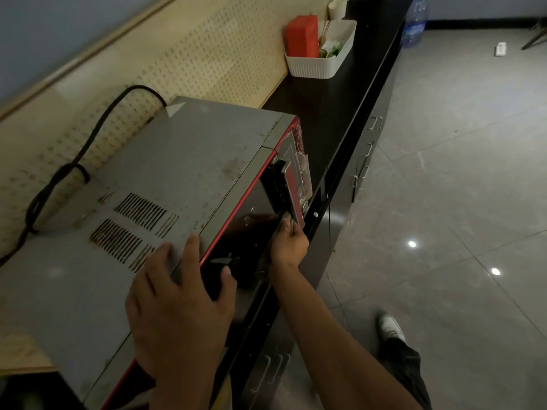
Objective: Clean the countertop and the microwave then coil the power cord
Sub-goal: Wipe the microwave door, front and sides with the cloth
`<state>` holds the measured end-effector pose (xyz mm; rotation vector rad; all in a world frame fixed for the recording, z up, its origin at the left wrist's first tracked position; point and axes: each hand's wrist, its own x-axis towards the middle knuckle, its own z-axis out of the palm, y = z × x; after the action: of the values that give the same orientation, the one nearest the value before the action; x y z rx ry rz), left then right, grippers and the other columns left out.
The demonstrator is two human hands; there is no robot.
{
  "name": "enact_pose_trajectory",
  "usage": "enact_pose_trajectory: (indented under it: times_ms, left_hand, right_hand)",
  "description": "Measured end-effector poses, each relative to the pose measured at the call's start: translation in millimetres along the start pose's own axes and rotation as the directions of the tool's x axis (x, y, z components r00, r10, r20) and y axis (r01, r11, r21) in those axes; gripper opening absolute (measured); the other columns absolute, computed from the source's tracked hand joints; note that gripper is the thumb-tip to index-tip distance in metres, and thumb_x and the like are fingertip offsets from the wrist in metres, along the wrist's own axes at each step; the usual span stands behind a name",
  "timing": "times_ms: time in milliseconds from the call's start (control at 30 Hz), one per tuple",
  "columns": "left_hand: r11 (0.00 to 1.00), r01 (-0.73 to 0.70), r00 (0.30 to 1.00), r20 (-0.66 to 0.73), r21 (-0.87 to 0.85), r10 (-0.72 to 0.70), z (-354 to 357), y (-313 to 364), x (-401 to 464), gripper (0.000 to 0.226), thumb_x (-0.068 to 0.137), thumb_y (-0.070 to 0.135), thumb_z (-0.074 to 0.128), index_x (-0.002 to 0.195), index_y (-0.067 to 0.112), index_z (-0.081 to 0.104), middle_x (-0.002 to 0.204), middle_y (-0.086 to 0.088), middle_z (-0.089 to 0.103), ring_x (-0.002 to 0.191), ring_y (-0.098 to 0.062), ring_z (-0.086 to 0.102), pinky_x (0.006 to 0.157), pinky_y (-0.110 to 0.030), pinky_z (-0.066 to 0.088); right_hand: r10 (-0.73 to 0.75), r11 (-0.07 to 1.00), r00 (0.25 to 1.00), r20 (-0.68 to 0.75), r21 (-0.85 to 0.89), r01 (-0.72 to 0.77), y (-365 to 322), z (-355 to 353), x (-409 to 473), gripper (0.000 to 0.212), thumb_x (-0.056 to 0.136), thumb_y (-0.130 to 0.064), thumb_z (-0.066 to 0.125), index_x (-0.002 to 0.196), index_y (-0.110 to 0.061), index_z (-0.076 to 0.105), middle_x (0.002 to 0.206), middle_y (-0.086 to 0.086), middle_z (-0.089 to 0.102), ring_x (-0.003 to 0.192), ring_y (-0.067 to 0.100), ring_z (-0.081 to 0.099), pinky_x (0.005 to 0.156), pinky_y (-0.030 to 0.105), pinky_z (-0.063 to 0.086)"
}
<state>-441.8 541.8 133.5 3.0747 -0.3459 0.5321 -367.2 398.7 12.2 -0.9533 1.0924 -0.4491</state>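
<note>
Left hand [177, 303] laid over the front top edge of the microwave [165, 184], fingers spread flat on the grey, stained top, thumb hooked down over the dark glass door. Right hand [288, 247] reaching along the door face, fingers curled around something small and pale at the door's edge near the control panel; cannot tell what. Microwave sitting on the black countertop [331, 113], back toward the pegboard wall [207, 54]. Black power cord [68, 170] looping loosely behind, against the pegboard. Farther along the counter, a white basket [322, 63] holding a red box [302, 35]. Beyond the counter's end, a water jug [416, 22] on the tiled floor [458, 173].
</note>
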Motion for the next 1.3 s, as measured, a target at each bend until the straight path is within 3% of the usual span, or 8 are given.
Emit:
enact_pose_trajectory:
  times_ms: [133,233,367,567,667,900,1067,1300]
  left_hand:
    - [1.000,0.004,1.000,0.006,-0.006,-0.004,0.6,1.6,0.0,0.071,0.085,0.049,0.066,0.147,0.018,0.050,0.143,-0.024,0.047,0.124,-0.045,0.048,0.095,-0.061,0.043]
    - [1.000,0.005,1.000,0.006,0.010,-0.005,1.7,1.3,-0.4,0.071,0.085,0.049,0.066,0.146,0.017,0.050,0.143,-0.024,0.048,0.123,-0.046,0.048,0.094,-0.062,0.044]
    - [1.000,0.008,1.000,0.007,0.006,-0.008,1.4,1.6,-0.1,0.072,0.084,0.048,0.067,0.146,0.017,0.050,0.143,-0.025,0.047,0.123,-0.047,0.048,0.094,-0.062,0.044]
    - [1.000,0.007,1.000,-0.010,0.000,-0.007,0.9,1.6,-0.3,0.067,0.089,0.048,0.063,0.147,0.017,0.049,0.143,-0.025,0.047,0.125,-0.046,0.047,0.096,-0.062,0.043]
    - [1.000,0.004,1.000,-0.010,0.010,-0.004,-0.3,1.1,-0.9,0.067,0.091,0.054,0.052,0.148,0.018,0.046,0.144,-0.024,0.046,0.125,-0.045,0.046,0.096,-0.061,0.043]
    - [1.000,-0.014,1.000,-0.014,0.011,0.014,-1.2,0.9,-1.3,0.071,0.088,0.056,0.050,0.149,0.018,0.046,0.144,-0.024,0.046,0.124,-0.045,0.048,0.095,-0.060,0.044]
    - [1.000,-0.015,1.000,-0.021,0.009,0.015,1.7,-0.8,-2.9,0.070,0.088,0.055,0.051,0.148,0.019,0.048,0.144,-0.023,0.047,0.124,-0.044,0.048,0.094,-0.059,0.044]
    - [1.000,-0.019,0.999,-0.030,0.013,0.020,3.4,-1.4,-2.2,0.062,0.094,0.049,0.059,0.147,0.017,0.049,0.143,-0.024,0.046,0.123,-0.045,0.049,0.092,-0.059,0.045]
  right_hand:
    - [-0.252,0.966,0.961,0.110,0.084,0.244,-25.7,1.6,-29.7,0.028,0.104,-0.041,0.046,0.103,-0.026,0.069,0.097,-0.004,0.066,0.090,0.004,0.063,0.082,0.029,0.057]
    - [-0.489,0.872,0.858,0.158,0.057,0.487,-38.3,2.2,-40.2,0.036,0.105,-0.035,0.044,0.129,-0.016,0.063,0.112,0.001,0.058,0.099,-0.015,0.050,0.081,0.005,0.041]
    - [-0.557,0.828,0.819,0.136,0.013,0.560,-30.2,2.4,-31.0,0.035,0.105,-0.024,0.046,0.137,-0.015,0.057,0.107,-0.019,0.047,0.098,-0.028,0.042,0.076,-0.004,0.036]
    - [-0.387,0.921,0.921,0.047,-0.025,0.389,5.8,0.2,-13.8,0.034,0.104,-0.032,0.047,0.135,-0.024,0.059,0.114,-0.025,0.050,0.107,-0.017,0.048,0.084,0.000,0.036]
    - [-0.200,0.978,0.979,-0.028,0.049,0.202,8.1,-2.7,-6.0,0.023,0.098,-0.033,0.059,0.118,-0.020,0.061,0.100,-0.019,0.058,0.097,0.000,0.059,0.071,0.003,0.041]
    - [0.246,0.965,0.969,-0.016,0.097,-0.243,14.4,-6.2,16.2,0.034,0.091,-0.047,0.066,0.080,-0.014,0.065,0.090,0.008,0.070,0.083,0.022,0.067,0.072,0.036,0.057]
    - [-0.085,0.993,0.995,-0.048,0.078,0.089,-13.6,5.6,-14.1,0.035,0.094,-0.048,0.061,0.097,-0.014,0.071,0.092,0.002,0.070,0.088,0.016,0.068,0.079,0.040,0.060]
    - [-0.489,0.870,0.865,0.112,0.133,0.475,-63.4,5.6,-44.9,0.027,0.098,-0.040,0.058,0.107,-0.018,0.071,0.098,-0.004,0.063,0.089,0.008,0.061,0.077,0.021,0.053]
